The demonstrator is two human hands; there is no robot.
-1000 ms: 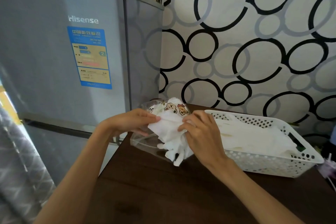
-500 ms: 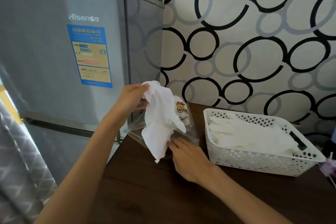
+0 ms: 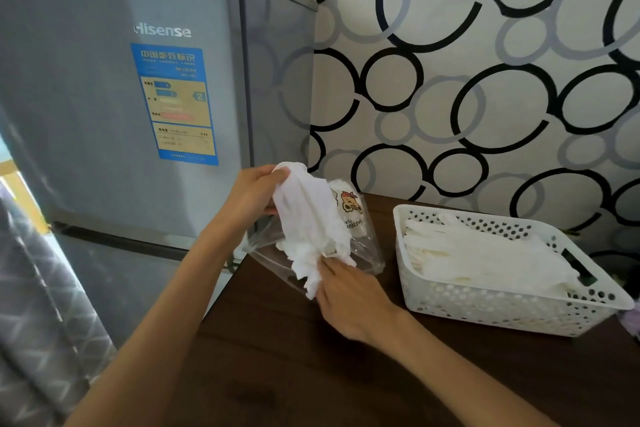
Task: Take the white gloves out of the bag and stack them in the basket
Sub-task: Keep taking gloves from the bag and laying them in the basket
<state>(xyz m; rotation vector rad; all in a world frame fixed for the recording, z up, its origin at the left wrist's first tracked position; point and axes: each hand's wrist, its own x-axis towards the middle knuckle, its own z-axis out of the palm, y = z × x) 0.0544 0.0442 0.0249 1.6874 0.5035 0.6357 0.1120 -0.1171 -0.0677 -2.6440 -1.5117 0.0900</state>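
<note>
My left hand [image 3: 252,194] grips the cuff end of a white glove [image 3: 308,222] and holds it up so it hangs down in front of the clear plastic bag [image 3: 363,246], which has a cartoon print. My right hand [image 3: 349,295] lies below, its fingers touching the glove's lower, fingered end; whether they pinch it is hidden. To the right stands the white perforated basket [image 3: 485,308], with several white gloves [image 3: 485,256] stacked flat inside.
The dark brown table [image 3: 346,374] carries the bag and basket. A grey fridge [image 3: 121,114] stands close on the left, right at the table's left edge. Circle-patterned wall [image 3: 485,80] runs behind the basket. A grey patterned cloth [image 3: 34,305] hangs at far left.
My left hand pulled the glove up out of the bag and holds it hanging. My right hand dropped from the glove bundle to its lower end and keeps touching it.
</note>
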